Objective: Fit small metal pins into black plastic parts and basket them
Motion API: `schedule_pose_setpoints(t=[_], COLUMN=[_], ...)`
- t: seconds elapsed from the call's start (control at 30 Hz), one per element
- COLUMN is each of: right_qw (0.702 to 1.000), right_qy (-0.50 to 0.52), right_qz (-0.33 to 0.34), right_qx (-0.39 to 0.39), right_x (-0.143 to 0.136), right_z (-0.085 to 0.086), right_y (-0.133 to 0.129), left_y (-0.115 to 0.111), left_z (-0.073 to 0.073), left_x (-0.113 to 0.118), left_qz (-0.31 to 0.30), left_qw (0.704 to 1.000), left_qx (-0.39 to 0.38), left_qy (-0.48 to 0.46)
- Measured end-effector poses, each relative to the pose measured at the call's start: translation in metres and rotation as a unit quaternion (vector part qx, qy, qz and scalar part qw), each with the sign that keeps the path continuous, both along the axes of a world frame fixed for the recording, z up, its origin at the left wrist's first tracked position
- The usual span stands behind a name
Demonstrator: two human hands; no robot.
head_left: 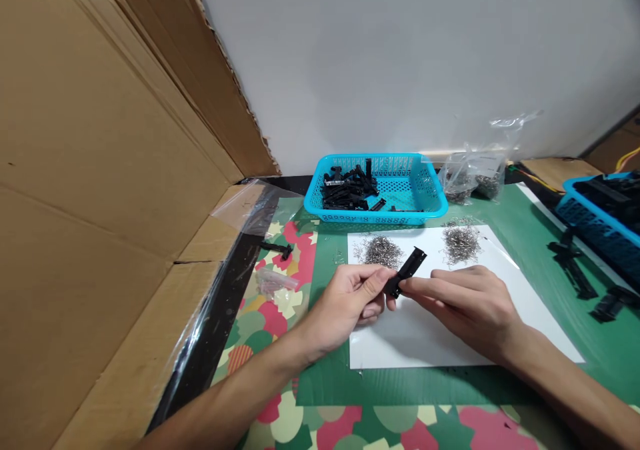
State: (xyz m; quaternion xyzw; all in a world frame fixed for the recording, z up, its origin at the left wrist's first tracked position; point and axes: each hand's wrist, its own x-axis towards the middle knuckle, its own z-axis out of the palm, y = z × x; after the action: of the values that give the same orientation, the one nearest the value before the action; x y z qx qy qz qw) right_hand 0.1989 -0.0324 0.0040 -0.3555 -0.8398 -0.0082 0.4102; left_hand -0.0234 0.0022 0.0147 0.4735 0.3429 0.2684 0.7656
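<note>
My left hand (pixel 363 295) grips a slim black plastic part (pixel 413 263) by its lower end, thumb on top, and holds it tilted above a white sheet (pixel 425 350). The thumb and fingers of my right hand (pixel 470 303) are pinched together against that same end. Whatever sits between those fingertips is hidden or too small to make out. Just behind the part lies a heap of tiny metal pieces (pixel 383 251), perhaps pins or screws. A second metal heap (pixel 461 243) rests farther right on the sheet.
Behind the sheet stands a blue basket (pixel 375 218) with black parts (pixel 345 190). Clear bags (pixel 487 170) of metal pieces lean beside it. Another blue basket (pixel 600 227) is at right, near loose black parts (pixel 573 270). Cardboard (pixel 100 170) walls the left; one black part (pixel 280 249) lies there.
</note>
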Motion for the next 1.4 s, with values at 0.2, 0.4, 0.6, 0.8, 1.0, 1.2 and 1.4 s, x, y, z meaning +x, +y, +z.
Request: schedule_pose_setpoints(t=[0.2,0.4,0.6,0.8,1.0,1.2,1.4], right_qw=[1.0,0.996,0.992,0.99,0.925,0.889,0.89], right_qy=[-0.001,0.046,0.035,0.074,0.307,0.357,0.349], right_qz=[0.006,0.019,0.036,-0.066,-0.054,0.029,0.015], right_qx=[0.016,-0.073,-0.112,-0.103,-0.218,-0.284,-0.291], right_x=[0.003,0.008,0.009,0.011,0.012,-0.001,0.006], right_z=[0.004,-0.001,-0.001,0.004,-0.003,-0.007,-0.004], right_y=[0.003,0.007,0.01,0.003,-0.004,0.003,0.006], left_y=[-0.003,-0.004,-0.006,-0.007,-0.012,-0.016,-0.016], left_z=[0.007,0.008,0.0,-0.005,-0.013,-0.016,-0.019], left_x=[-0.003,-0.007,-0.008,-0.007,-0.003,0.001,0.0], left_qz=[0.012,0.07,0.059,0.067,0.029,-0.008,-0.015], left_qw=[0.988,0.875,0.752,0.754,0.755,0.756,0.761], left_qx=[0.129,0.434,0.617,0.615,0.624,0.622,0.609], left_qy=[0.088,0.203,0.227,0.221,0.199,0.205,0.224])
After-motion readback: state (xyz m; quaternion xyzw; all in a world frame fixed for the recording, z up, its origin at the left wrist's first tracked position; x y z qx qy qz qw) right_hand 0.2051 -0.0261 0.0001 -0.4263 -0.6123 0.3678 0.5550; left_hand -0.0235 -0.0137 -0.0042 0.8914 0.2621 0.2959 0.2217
